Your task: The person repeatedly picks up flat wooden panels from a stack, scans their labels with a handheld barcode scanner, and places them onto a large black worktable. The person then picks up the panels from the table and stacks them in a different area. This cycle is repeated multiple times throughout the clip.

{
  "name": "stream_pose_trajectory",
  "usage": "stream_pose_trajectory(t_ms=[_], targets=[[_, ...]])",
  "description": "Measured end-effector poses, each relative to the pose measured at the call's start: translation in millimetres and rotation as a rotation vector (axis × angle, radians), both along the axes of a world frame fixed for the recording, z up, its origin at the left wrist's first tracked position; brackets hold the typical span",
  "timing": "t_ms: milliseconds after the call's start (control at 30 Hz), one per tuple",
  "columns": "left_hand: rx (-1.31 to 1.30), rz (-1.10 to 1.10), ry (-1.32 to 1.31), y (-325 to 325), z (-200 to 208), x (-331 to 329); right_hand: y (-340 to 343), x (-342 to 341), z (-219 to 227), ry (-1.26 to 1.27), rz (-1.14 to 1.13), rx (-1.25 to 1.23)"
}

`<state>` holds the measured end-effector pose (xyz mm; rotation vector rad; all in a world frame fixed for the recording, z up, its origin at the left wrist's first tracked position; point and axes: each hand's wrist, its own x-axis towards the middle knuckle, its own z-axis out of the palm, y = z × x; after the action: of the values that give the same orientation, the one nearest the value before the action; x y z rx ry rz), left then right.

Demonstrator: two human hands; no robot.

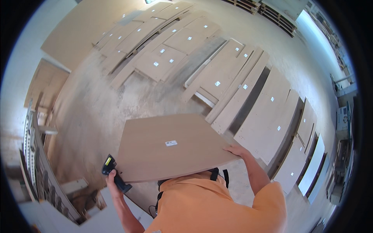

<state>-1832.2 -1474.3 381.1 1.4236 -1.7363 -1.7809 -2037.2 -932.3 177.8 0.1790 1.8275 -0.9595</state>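
Tan panel, orange shirt

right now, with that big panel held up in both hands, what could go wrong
1. The left hand also holds a handheld scanner at the wood panel corner, so its grip there may be weak and the panel could slip.
2. The right hand only catches the far edge; the panel might tip.
3. Panels on the floor lie close ahead, a possible trip hazard.

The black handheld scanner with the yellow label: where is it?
In the head view, lower left: the scanner is in the left hand, beside the tan wooden panel's left edge.
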Motion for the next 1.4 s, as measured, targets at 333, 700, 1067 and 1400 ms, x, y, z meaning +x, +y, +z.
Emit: stream_pose_trajectory(t_ms=[333,700,1067,1400], targets=[[0.121,-0.164,0.025,-173,-3,-337,-126,-177,-39,-0.174,-0.745,-0.272],[-0.057,-0.431,-0.033,-112,-21,-628,-370,-387,-18,-0.328,-1.966,-1.000],[0.088,-0.346,-0.237,-167,-123,-962,-405,-723,-60,-0.036,-1.865,-0.853],[-0.207,-0.577,-0.436,-217,-164,-929,-413,-1013,-258,0.012,-1.813,-0.912]])
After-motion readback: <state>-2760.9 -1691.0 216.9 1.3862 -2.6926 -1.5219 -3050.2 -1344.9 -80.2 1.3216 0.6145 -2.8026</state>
